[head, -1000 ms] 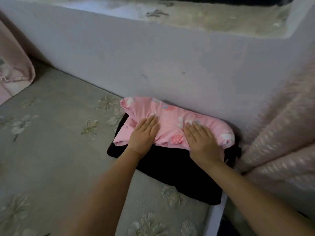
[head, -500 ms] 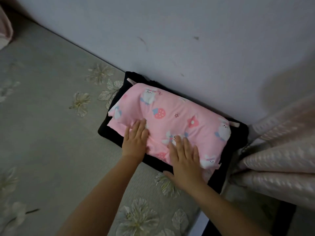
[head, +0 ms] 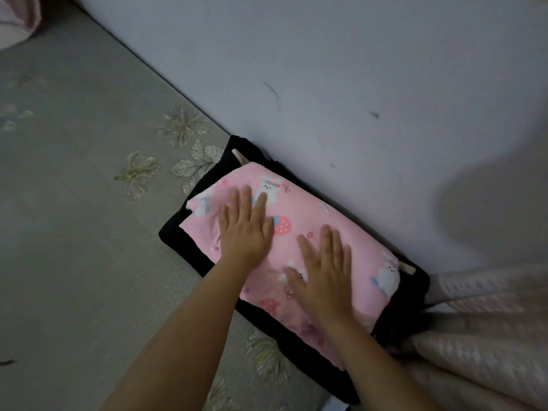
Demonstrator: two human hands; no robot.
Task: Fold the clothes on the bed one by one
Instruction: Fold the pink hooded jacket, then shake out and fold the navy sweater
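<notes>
A folded pink garment [head: 320, 232] printed with rabbits and strawberries lies on top of a folded black garment [head: 184, 241], both against the wall at the bed's far edge. My left hand [head: 246, 229] lies flat on the pink garment's left half, fingers straight. My right hand [head: 324, 274] presses flat on its middle, fingers spread. Neither hand grips the cloth. A pale drawstring end [head: 238, 157] shows at the black garment's far corner.
The grey bedsheet [head: 74, 232] with embroidered flowers stretches to the left. A grey-white wall [head: 355, 84] rises right behind the stack. A pinkish quilted blanket [head: 489, 336] bunches at the right. Pink bedding [head: 14, 22] sits in the top left corner.
Both hands have slid forward from the pink garment's near edge onto its top. The view has dropped and drawn closer to the stack.
</notes>
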